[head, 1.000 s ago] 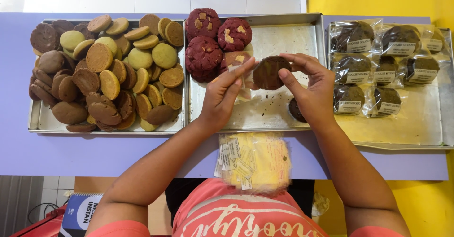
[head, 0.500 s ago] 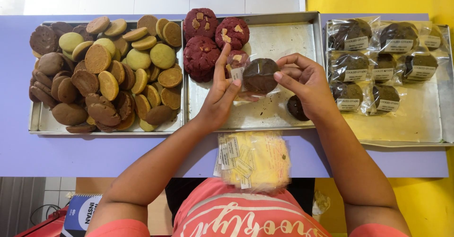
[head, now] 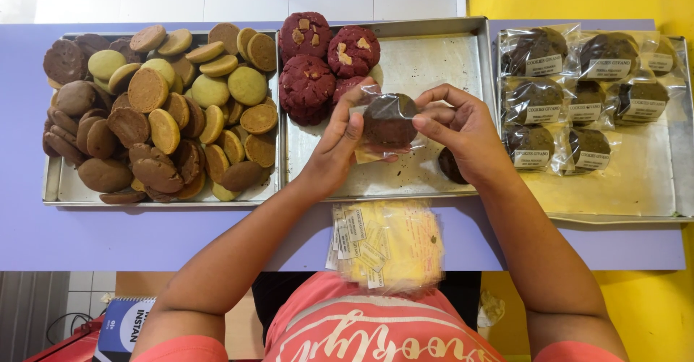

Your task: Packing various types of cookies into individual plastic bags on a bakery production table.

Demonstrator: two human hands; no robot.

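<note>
Plastic-wrapped cookie pinched by both hands.

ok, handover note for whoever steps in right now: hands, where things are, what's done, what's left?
Left hand: holds the clear bag by its left edge.
Right hand: pinches the bag's right side; the dark cookie sits inside it, above the middle tray.
Done: eight bagged, labelled dark cookies lie on the right tray.
Left: one bare dark cookie under the right hand, red cookies on the middle tray, mixed pile on the left tray. Label sheets at the table edge.
</note>
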